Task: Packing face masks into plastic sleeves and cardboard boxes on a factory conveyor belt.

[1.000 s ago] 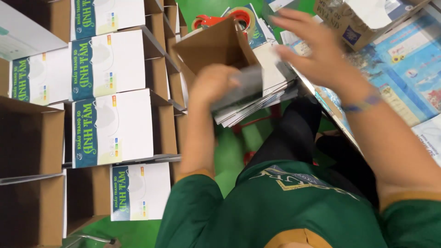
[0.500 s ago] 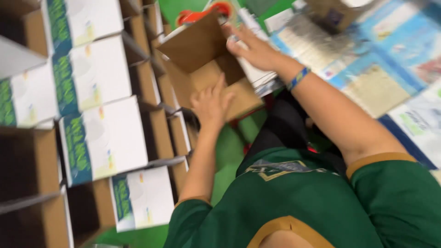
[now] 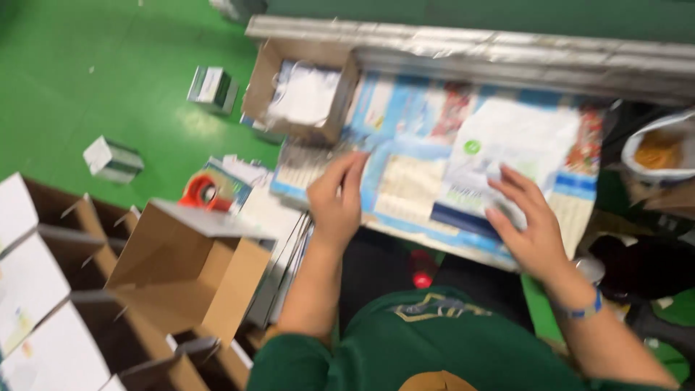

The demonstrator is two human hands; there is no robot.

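My left hand (image 3: 337, 203) lies flat, fingers straight and together, at the near left edge of a low table (image 3: 405, 195) covered with colourful printed sheets. My right hand (image 3: 528, 228), a blue band on its wrist, rests with fingers spread on the lower edge of a white packet (image 3: 510, 141) with a green dot. Neither hand grips anything that I can see; the frame is blurred. An open brown cardboard box (image 3: 192, 271) stands apart, left of my left arm.
A cardboard tray (image 3: 264, 80) holding white packets sits at the table's far left. A red tape dispenser (image 3: 199, 192) and flat white sheets (image 3: 271, 217) lie beside the box. Two small green-white boxes (image 3: 213, 87) sit on the green floor. Open cartons (image 3: 51, 289) line the left.
Both hands have let go of the brown cardboard box and moved right onto the table. My view has swung from the cartons to the table.
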